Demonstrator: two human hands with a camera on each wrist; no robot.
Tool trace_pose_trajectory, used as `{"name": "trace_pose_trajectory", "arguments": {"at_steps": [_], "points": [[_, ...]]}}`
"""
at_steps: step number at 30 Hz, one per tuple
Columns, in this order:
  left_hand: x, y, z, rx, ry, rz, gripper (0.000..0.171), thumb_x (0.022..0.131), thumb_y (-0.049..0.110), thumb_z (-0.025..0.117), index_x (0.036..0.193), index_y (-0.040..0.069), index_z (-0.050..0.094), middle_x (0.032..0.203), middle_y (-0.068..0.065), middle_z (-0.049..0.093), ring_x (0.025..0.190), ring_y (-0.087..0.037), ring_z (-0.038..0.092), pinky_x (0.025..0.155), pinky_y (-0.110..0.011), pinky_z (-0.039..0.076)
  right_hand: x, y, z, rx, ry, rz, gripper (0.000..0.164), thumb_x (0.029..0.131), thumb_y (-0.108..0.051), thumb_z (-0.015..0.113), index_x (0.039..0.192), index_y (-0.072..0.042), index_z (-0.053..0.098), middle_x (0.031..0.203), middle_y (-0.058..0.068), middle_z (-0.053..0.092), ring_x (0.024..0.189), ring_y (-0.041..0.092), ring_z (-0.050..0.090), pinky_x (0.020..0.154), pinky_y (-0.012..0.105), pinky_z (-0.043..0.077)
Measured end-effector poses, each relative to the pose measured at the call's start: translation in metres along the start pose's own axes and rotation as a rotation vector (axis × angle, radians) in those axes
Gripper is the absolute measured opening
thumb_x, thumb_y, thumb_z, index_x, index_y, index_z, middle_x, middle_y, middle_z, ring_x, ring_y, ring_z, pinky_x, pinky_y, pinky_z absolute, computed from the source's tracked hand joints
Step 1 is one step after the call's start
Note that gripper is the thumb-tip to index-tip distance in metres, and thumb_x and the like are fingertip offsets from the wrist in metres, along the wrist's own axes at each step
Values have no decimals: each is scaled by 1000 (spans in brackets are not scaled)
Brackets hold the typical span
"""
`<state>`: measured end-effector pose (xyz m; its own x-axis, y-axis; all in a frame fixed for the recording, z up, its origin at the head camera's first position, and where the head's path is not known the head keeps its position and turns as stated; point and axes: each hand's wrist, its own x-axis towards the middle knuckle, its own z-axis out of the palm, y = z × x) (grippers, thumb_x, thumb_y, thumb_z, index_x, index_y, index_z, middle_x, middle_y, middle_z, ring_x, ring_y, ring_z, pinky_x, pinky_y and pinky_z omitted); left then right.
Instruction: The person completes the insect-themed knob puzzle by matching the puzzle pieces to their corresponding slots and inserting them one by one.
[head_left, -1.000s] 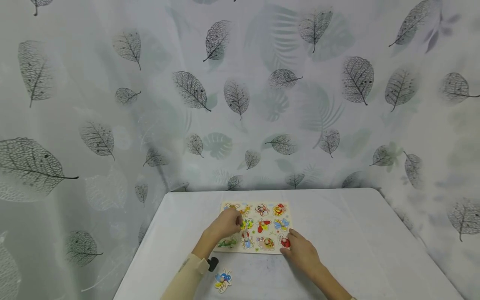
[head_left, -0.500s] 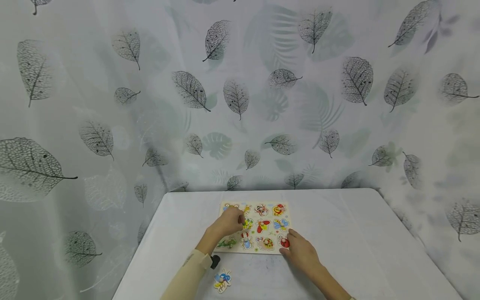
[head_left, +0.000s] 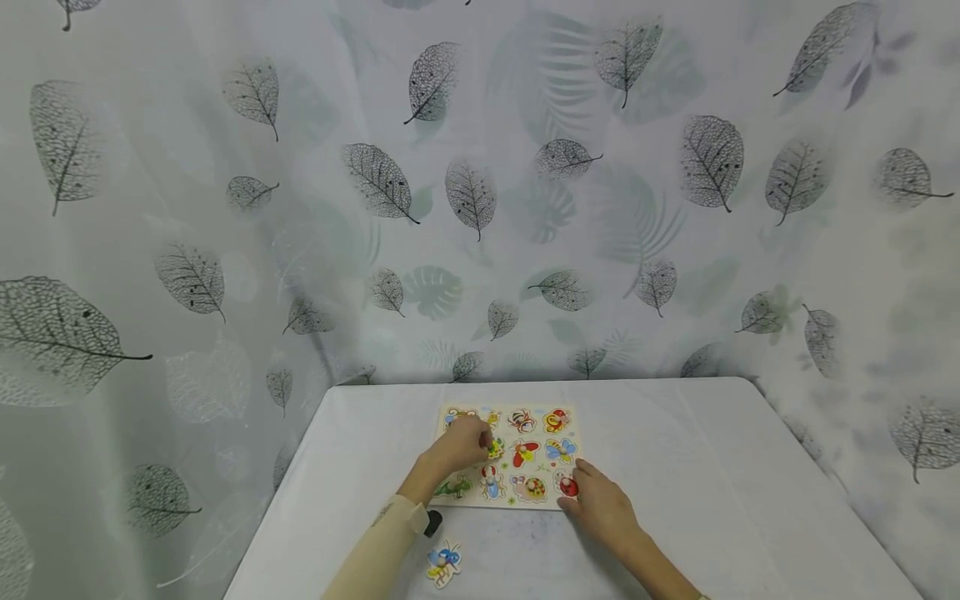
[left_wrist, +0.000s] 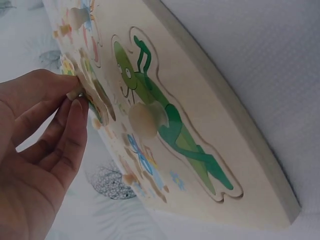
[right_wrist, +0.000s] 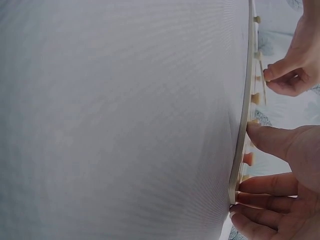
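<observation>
A wooden peg puzzle board (head_left: 542,423) with insect pieces lies flat on the table. My left hand (head_left: 459,443) is over its left part. Thumb and fingertips of that hand pinch the knob of a green and yellow puzzle piece (left_wrist: 96,85), which sits tilted and partly raised from the board. Beside it, a green grasshopper piece (left_wrist: 172,122) lies in its recess. My right hand (head_left: 603,507) rests at the near right corner, its fairly straight fingers and thumb touching the board's edges, close to a red ladybug piece (head_left: 567,485). My fingers partly hide the left pieces.
A loose blue and yellow winged insect piece (head_left: 444,565) lies on the white tablecloth (head_left: 675,450), in front of the board and beside my left forearm. Behind the table hangs a leaf-patterned curtain (head_left: 517,250).
My left hand has shifted slightly to the right over the board, with its fingers staying at the green and yellow puzzle piece. The right hand keeps its place at the corner.
</observation>
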<state>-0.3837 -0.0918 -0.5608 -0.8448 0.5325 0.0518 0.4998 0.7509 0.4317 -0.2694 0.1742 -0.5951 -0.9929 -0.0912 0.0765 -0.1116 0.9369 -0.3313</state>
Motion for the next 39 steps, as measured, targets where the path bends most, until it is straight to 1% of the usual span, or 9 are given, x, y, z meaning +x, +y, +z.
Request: {"name": "trace_pose_trajectory", "arguments": {"at_steps": [5,10,13,19,25,31,35,39], "points": [[4,-3,7,20,-7,-9,11,84,0,79,85,10,73,81,6,60,74,-8,51,68,-25,49,0,0,1,-2,3,4,63,84,-34,88,127,8,67,144,23,60,127,42,62,100,55,55],[7,-4,11,48,3,0,11,83,1,79,84,10,73,82,4,61,74,-8,50,69,-26,48,0,0,2,1,7,4,63,84,-34,88,127,7,67,144,23,60,127,42,62,101,54,54],[7,-3,12,59,3,4,10,84,1,79,84,9,74,82,2,62,73,-8,50,69,-26,48,0,0,4,3,9,0,63,84,-35,88,127,7,67,144,23,59,127,42,62,101,54,54],[8,-2,12,69,-2,-3,8,85,1,77,85,8,74,82,3,61,74,-9,49,71,-26,48,0,2,4,8,25,-10,63,84,-35,88,126,8,67,144,23,60,127,42,63,100,54,55],[8,-2,13,56,-4,-6,8,84,-1,76,86,6,74,82,1,62,74,-10,50,70,-27,48,0,3,3,8,17,-8,63,85,-34,87,127,8,67,144,24,59,128,42,62,101,54,54],[7,-5,15,42,-8,-4,7,86,1,75,89,7,73,85,-1,63,74,-9,49,69,-26,48,0,2,2,1,22,-8,63,84,-35,87,126,8,67,144,24,59,127,42,62,100,54,55],[5,-7,16,33,-10,1,7,87,2,74,91,7,73,86,0,64,75,-9,50,70,-25,49,0,1,1,0,14,-3,63,84,-35,88,126,7,68,144,23,60,126,42,63,100,54,55],[1,-6,15,11,-9,8,8,88,3,75,95,6,74,88,-1,65,76,-8,51,71,-25,51,0,0,1,-1,8,-6,62,84,-34,88,125,7,68,144,24,59,126,43,63,99,54,55]]}}
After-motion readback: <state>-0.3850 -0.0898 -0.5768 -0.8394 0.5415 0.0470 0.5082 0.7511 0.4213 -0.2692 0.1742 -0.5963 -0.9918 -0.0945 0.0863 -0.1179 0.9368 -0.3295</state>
